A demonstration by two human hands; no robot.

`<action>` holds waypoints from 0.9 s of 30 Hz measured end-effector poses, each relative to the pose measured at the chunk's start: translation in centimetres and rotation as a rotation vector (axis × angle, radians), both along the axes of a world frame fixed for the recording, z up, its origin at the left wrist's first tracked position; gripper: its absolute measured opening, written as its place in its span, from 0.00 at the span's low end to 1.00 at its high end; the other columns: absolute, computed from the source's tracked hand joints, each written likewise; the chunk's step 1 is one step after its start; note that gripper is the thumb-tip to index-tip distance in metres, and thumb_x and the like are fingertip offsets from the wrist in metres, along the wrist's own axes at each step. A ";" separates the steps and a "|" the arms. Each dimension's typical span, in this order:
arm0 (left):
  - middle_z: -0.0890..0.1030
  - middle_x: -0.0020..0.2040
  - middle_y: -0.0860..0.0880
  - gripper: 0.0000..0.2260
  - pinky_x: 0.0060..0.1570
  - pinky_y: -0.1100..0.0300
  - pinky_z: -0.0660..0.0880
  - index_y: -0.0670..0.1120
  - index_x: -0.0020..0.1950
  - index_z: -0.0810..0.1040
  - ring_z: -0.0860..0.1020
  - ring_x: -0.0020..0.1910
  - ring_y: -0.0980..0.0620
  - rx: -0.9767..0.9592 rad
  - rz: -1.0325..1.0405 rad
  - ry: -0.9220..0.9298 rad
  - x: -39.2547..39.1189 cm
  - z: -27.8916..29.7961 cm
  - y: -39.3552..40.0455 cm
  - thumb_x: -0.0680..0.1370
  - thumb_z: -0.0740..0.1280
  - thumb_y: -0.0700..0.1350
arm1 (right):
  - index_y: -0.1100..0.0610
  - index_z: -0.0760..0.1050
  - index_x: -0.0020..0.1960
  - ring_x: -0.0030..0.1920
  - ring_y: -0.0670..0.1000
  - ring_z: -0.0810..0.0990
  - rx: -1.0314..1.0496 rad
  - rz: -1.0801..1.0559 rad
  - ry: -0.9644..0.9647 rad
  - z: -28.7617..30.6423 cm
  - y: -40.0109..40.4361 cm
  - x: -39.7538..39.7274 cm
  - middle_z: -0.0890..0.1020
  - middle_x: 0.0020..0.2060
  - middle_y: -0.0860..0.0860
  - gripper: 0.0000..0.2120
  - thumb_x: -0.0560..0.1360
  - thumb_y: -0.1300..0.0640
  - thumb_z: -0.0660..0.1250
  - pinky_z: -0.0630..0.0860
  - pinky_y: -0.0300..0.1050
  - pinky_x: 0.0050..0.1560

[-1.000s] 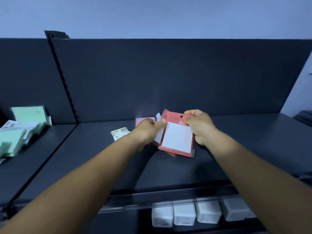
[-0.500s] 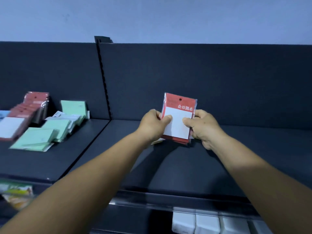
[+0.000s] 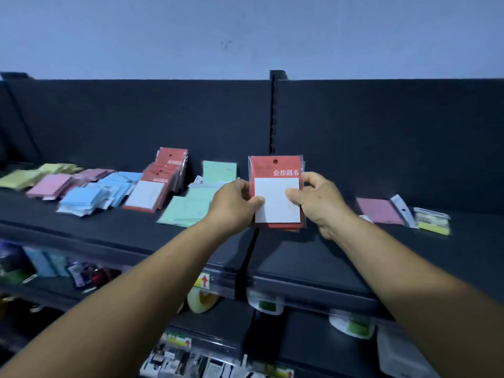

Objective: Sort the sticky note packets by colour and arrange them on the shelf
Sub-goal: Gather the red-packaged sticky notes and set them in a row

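Dark shelf (image 3: 313, 257) carried colour-sorted piles on its left section; red pile (image 3: 161, 181) leaned on the back panel, left of my grip. I held red packets (image 3: 276, 192) upright, long axis vertical, left hand (image 3: 236, 204) and right hand (image 3: 319, 200) each pinching a side edge. Left hand was nearer the pile.

Goods on the lower shelf (image 3: 174, 358) are blurred, partly hidden behind both forearms.

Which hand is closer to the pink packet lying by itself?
Right. The right hand is just beside the pink packet; the left hand is farther off, across the red packet both hold.
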State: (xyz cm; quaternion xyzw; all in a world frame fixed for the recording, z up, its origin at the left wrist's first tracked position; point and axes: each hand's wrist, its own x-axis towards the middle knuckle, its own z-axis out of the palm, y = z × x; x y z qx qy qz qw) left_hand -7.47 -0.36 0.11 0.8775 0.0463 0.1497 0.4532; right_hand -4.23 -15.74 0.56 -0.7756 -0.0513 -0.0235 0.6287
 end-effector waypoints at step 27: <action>0.80 0.58 0.45 0.14 0.46 0.59 0.71 0.43 0.58 0.75 0.78 0.54 0.45 0.208 0.307 0.214 0.3 -1.6 27.7 0.75 0.69 0.46 | 0.63 0.79 0.56 0.55 0.58 0.80 -0.533 0.191 -0.034 -0.9 30.3 2.7 0.82 0.54 0.57 0.13 0.73 0.66 0.63 0.77 0.45 0.51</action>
